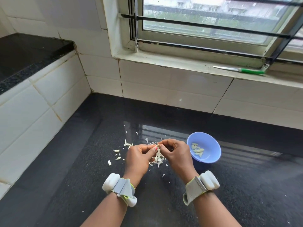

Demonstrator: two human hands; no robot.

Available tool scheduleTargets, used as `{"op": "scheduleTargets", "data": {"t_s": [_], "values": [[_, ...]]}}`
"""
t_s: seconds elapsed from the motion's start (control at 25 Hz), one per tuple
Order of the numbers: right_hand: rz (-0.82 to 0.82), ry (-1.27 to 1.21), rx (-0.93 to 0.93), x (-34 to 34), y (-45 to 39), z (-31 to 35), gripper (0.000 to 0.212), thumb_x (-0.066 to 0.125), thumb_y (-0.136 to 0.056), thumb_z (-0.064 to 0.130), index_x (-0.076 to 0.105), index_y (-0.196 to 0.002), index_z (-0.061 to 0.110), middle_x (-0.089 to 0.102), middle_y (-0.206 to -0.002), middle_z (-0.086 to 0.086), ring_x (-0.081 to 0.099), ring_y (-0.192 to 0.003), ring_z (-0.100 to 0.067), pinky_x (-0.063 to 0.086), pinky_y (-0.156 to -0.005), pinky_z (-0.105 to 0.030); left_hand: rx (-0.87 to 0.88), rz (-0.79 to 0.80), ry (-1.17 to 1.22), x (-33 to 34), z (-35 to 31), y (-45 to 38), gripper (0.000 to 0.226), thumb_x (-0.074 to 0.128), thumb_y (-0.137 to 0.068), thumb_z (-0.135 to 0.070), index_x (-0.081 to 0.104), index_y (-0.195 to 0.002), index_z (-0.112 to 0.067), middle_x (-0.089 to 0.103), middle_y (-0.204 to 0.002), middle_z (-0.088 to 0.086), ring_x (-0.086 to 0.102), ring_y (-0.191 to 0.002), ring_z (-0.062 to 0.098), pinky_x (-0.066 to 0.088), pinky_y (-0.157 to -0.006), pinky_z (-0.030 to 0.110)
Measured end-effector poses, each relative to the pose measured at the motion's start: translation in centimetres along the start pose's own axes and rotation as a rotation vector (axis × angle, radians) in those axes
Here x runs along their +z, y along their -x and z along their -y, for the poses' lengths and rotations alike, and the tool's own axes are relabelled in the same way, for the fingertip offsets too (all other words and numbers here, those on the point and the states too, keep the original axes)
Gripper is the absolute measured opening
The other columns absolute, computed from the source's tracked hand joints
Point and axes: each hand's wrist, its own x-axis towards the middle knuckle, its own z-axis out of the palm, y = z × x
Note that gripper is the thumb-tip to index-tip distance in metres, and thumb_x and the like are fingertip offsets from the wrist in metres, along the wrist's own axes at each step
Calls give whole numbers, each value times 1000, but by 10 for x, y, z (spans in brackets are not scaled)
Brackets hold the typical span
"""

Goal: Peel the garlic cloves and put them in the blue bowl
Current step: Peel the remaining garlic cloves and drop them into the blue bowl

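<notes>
- Left hand (pixel 137 158) and right hand (pixel 176 154) raised together over the counter (pixel 246 185), fingertips meeting, both curled and pinching one small pale garlic clove (pixel 157 145) between thumbs and forefingers.
- Directly beneath the hands, a loose heap of papery white garlic skins (pixel 158 158), thin and curled.
- Left of the left hand, a few unpeeled cloves (pixel 116 150), small and crescent-shaped, scattered apart.
- Just right of the right hand, a round blue bowl (pixel 211 145) of smooth plastic, holding a small cluster of glossy, yellowish peeled cloves (pixel 197 150).
- Grey fabric wristbands (pixel 123 188) with rounded white pods on both wrists.
- Polished speckled black stone underneath, mirroring the window bars.
- Far beyond the right hand, on the painted sill, a knife (pixel 241 69) with a slim blade and green handle.
</notes>
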Motion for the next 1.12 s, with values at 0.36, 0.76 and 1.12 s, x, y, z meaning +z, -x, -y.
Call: {"op": "scheduleTargets", "data": {"t_s": [0.36, 0.76, 1.12], "values": [[91, -257, 146, 3, -2, -9, 16, 65, -90, 12, 74, -77, 13, 72, -76, -15, 62, -67, -17, 57, -73, -45, -383, 94, 518, 0, -8, -1, 12, 62, -86, -1, 66, -96, 4, 69, -67, 5, 63, -55, 8, 53, -53, 15], [101, -260, 78, 4, -1, -10, 16, 70, -86, 6, 76, -90, 21, 76, -81, 0, 71, -75, -11, 57, -71, -26, -53, -44, -28, -1, -2, -4, 3, 69, -84, -9, 71, -84, -9, 70, -69, 3, 66, -61, 14, 56, -58, 24], [32, -331, 106, 6, 2, -11, 21, 70, -85, 1, 75, -84, 21, 76, -79, -1, 70, -72, -9, 55, -67, -21, -262, 48, 183, 4, -5, -5, 11, 61, -89, -6, 68, -89, 2, 66, -69, 8, 62, -57, 9, 51, -53, 17]]}}
